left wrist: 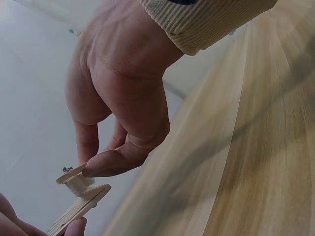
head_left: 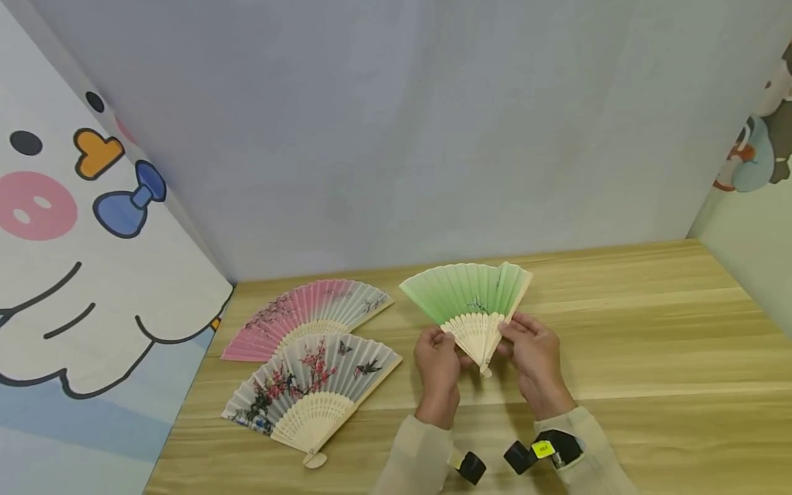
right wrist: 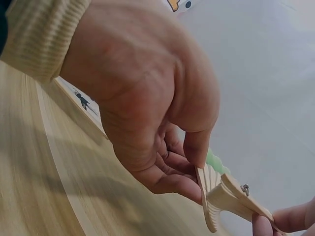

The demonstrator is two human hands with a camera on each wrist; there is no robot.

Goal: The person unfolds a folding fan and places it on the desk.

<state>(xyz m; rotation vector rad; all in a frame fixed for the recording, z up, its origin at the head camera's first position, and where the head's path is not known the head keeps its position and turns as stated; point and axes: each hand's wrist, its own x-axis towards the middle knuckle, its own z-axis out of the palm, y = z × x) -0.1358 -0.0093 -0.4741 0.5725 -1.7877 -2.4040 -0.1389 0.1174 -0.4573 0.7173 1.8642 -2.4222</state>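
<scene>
A green folding fan [head_left: 464,292] with pale slatted ribs is spread partly open above the table, pleats pointing away from me. My left hand [head_left: 438,368] pinches its left outer rib between thumb and fingers. On the other side, my right hand [head_left: 537,357] grips the right edge rib, thumb on top. Between the hands hangs the fan's pivot end, low and close to the wood. In the left wrist view the ribs [left wrist: 78,209] show edge-on, held by fingers at both sides. A metal pivot pin [right wrist: 245,189] shows in the right wrist view.
To the left lie two spread fans: a pink one [head_left: 309,306] behind, and a white one [head_left: 346,368] with red blossoms overlapping its lower edge. The wooden table [head_left: 650,371] meets a grey backdrop [head_left: 433,137] at the back. A cartoon-printed panel [head_left: 74,275] stands left.
</scene>
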